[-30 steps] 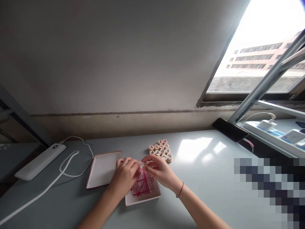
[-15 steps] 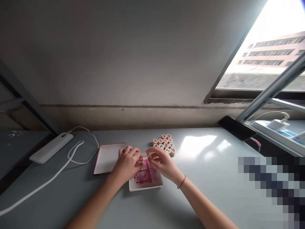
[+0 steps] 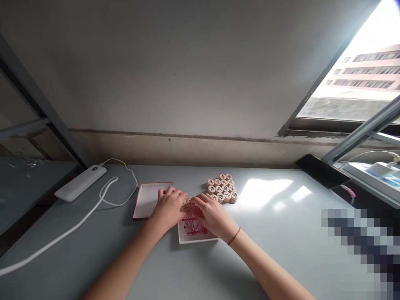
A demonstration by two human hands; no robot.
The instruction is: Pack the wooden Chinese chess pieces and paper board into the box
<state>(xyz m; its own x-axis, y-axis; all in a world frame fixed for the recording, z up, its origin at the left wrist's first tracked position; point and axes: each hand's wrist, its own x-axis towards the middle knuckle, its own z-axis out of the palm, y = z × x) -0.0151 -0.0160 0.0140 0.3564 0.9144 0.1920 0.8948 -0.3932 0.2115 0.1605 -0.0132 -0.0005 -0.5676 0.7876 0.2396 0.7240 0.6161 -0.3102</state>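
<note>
An open white box (image 3: 198, 241) with a pink-lined sheet (image 3: 195, 228) inside lies between my hands. My left hand (image 3: 168, 208) curls over its back left corner, fingers bent against round wooden Chinese chess pieces (image 3: 186, 202) at the back of the box. From the right, my right hand (image 3: 214, 212) reaches over the box, its fingertips closed at the same pieces; fingers partly hide them. Behind the right hand, several more Chinese chess pieces (image 3: 225, 188) stand in stacked rows, with red characters at the back and black ones in front.
The white box lid (image 3: 150, 200) lies left of the box, inner side up. At the far left are a white power bank (image 3: 80, 183) and a white cable (image 3: 75, 229). A dark phone (image 3: 323, 171) leans at the right by a metal post (image 3: 359, 139).
My right hand has lowered with its chess piece to the back of the box, close to my left fingers. The view has shifted slightly, so everything sits further right.
</note>
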